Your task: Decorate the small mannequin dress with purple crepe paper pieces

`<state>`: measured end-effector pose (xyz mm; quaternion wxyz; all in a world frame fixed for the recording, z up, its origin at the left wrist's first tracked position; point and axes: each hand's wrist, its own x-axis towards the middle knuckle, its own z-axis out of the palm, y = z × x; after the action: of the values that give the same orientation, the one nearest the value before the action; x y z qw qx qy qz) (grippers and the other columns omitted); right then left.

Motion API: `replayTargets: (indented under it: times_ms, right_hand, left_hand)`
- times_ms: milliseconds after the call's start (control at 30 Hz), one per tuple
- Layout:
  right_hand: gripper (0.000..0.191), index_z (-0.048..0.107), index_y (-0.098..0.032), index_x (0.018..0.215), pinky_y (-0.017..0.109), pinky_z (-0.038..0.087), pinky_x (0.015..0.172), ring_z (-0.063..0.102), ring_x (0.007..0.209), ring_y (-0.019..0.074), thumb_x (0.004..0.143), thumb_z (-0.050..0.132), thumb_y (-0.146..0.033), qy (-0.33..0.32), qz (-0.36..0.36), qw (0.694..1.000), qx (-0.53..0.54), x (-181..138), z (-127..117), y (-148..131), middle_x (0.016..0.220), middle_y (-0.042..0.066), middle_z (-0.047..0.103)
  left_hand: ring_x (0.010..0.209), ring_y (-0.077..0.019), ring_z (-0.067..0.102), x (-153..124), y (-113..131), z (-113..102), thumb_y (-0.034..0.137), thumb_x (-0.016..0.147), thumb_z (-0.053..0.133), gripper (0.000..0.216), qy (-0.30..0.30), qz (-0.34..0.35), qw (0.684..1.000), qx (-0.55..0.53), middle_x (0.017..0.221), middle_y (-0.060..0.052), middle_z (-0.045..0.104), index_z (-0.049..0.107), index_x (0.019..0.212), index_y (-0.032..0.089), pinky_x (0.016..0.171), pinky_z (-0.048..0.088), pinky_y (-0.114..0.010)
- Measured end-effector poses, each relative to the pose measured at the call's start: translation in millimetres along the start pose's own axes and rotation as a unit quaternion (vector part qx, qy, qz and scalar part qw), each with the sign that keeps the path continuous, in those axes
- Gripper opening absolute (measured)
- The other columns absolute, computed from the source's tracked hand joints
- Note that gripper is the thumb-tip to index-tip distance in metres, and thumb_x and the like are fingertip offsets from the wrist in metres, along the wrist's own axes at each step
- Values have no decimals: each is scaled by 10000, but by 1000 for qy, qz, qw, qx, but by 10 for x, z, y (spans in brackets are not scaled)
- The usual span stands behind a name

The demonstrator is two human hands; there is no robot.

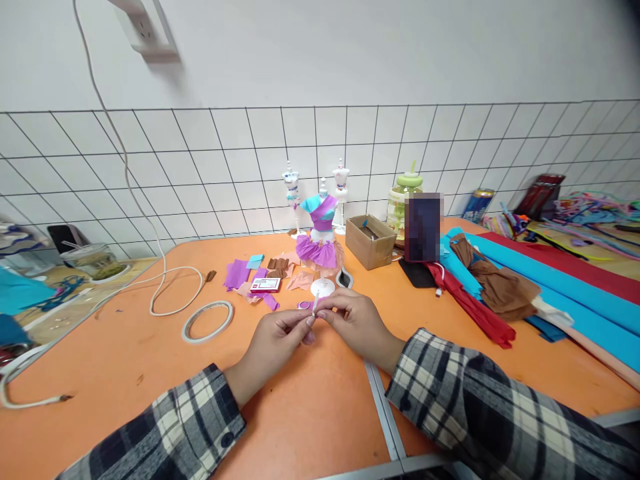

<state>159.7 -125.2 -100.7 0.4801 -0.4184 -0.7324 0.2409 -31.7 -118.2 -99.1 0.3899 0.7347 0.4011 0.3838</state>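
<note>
My left hand and my right hand meet over the front middle of the table. Fingertips of both are pinched around a small, narrow white strip, which stands almost upright between them. Just beyond is a mini dress form on a white round base, dressed in a blue and purple crossed top and a ruffled purple skirt. Purple, brown and peach crepe paper scraps lie left of it, with a small red and white box among them.
A tape roll lies flat at left, near a white cable. Two more dress forms stand by the wall. To the right are a cardboard box, a green jug, an upright phone and coloured paper rolls.
</note>
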Motion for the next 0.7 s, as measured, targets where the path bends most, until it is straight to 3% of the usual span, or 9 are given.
replayTargets:
  times_ms: [400,700]
  right_hand:
    - [114,764,-198,857,276,471,696,633,802,159,875,663,-147,-12,12,1000,16,10,15,-8,857,34,704]
    - [125,778,-227,887,274,488,717,650,811,152,888,672,-161,-9,-32,999,11,-30,31,-56,896,30,725]
  left_hand:
    - [522,-103,567,-19,34,17,348,882,568,285,9,-3,1000,16,577,2,650,757,921,138,526,446,-192]
    - [477,-88,557,-9,55,27,287,806,586,192,21,-31,999,1,507,24,623,707,766,143,515,444,-175]
